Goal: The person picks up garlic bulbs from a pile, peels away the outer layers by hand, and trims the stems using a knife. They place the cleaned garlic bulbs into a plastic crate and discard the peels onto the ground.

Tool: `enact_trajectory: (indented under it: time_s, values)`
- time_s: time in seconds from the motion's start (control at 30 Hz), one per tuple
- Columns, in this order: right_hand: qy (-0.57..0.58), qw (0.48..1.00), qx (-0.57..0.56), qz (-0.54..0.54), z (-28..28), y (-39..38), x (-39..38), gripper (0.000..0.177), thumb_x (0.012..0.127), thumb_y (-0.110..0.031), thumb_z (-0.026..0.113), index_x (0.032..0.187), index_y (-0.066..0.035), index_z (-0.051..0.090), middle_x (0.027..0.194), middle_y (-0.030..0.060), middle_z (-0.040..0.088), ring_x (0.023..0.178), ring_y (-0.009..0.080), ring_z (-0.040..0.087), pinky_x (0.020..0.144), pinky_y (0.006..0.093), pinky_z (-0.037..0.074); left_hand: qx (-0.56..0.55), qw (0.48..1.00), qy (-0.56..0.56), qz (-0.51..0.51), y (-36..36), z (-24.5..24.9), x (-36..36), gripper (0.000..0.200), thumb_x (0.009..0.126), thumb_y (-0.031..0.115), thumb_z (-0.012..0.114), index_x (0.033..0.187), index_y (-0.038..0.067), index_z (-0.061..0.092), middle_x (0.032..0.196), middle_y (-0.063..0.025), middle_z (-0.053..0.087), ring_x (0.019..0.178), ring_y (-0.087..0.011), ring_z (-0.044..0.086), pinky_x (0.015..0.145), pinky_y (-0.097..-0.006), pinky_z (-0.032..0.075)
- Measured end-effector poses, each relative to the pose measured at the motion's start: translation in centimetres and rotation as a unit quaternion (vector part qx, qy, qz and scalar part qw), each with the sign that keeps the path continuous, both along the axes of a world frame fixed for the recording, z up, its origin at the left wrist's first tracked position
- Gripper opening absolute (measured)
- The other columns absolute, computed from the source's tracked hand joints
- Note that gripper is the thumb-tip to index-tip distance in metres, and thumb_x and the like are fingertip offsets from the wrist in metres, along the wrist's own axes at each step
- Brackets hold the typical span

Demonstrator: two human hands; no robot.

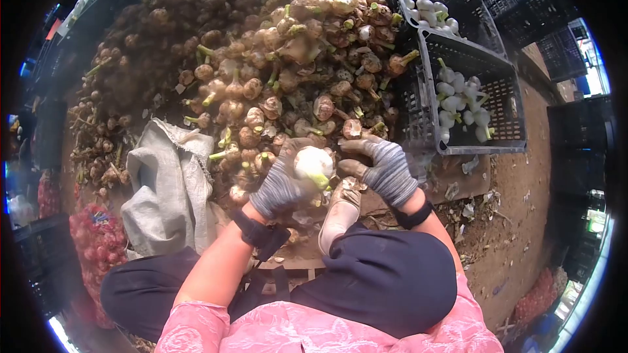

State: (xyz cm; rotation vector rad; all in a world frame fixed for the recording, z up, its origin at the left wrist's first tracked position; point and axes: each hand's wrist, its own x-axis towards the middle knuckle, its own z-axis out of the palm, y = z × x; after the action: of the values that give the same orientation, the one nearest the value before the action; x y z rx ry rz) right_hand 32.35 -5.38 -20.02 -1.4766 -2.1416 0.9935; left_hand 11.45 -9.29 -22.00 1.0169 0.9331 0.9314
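My left hand [280, 186], in a striped grey glove with soiled fingertips, is closed around a white garlic bulb [313, 162]. The bulb's green stem end points down toward my lap. Just right of it is my right hand [383, 168], gloved the same way, with thumb and fingers apart and nothing visible between them. In front of both hands rises a large heap of garlic bulbs [252, 88] with brown, dirty skins and cut green stems. My shoe [339, 212] is below the hands, with bits of peel on its toe.
A black crate [513, 150] at the right holds several clean white bulbs [461, 101]. Behind it, another crate [481, 36] holds more white bulbs. A pale woven sack [160, 183] lies to the left, beside a red mesh bag [98, 242]. Peel scraps litter the ground [517, 216].
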Motion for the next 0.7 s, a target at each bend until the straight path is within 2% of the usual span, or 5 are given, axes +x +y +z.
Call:
enact_trajectory:
  time_s: [0.1,0.27,0.33,0.5,0.7]
  values:
    - [0.044,0.986,0.142,0.075,1.5,0.1,-2.1,0.025,0.07,-0.022,0.071,0.091,-0.009,0.066,0.072,0.0095,0.059,0.066,0.0229,0.06,0.056,0.0319,0.048,0.049,0.998,0.04,0.007,-0.1,0.3,0.7,0.057,0.071,0.005,0.068,0.118,0.007,0.035,0.1,-0.0048,0.052,0.094,-0.0138,0.052,0.09,-0.0278,0.04]
    - [-0.065,0.95,0.258,0.165,1.4,-0.3,-2.1,0.026,0.07,-0.023,0.066,0.091,-0.008,0.064,0.073,0.0098,0.058,0.059,0.0256,0.057,0.05,0.0357,0.044,0.0,0.997,0.071,0.036,-0.8,-1.1,1.3,0.064,0.065,0.006,0.074,0.115,0.007,0.036,0.099,-0.0052,0.051,0.093,-0.0141,0.052,0.082,-0.0283,0.045]
    - [-0.06,0.946,0.287,0.14,1.1,-0.2,-2.2,0.023,0.07,-0.021,0.065,0.089,-0.007,0.062,0.074,0.0101,0.058,0.059,0.0266,0.057,0.05,0.0363,0.044,-0.039,0.998,0.049,0.024,-0.9,-0.5,1.2,0.066,0.058,0.001,0.066,0.118,0.007,0.039,0.102,-0.0034,0.052,0.092,-0.0127,0.052,0.083,-0.0275,0.045]
    - [0.094,0.97,0.224,-0.008,0.6,0.3,-1.7,0.018,0.07,-0.02,0.067,0.082,-0.007,0.062,0.072,0.01,0.058,0.06,0.028,0.057,0.053,0.0368,0.046,-0.001,1.0,0.029,-0.004,-0.5,0.6,1.0,0.066,0.065,0.009,0.072,0.122,0.006,0.039,0.103,-0.0044,0.053,0.095,-0.0139,0.052,0.087,-0.0278,0.043]
    - [0.061,0.979,0.174,0.086,1.9,-0.7,-1.4,0.019,0.071,-0.021,0.069,0.085,-0.009,0.066,0.072,0.0079,0.059,0.063,0.0254,0.059,0.055,0.0343,0.047,0.012,1.0,0.016,-0.014,-0.6,1.3,1.0,0.058,0.068,-0.003,0.061,0.12,0.004,0.035,0.103,-0.0066,0.051,0.095,-0.0139,0.051,0.085,-0.0269,0.044]
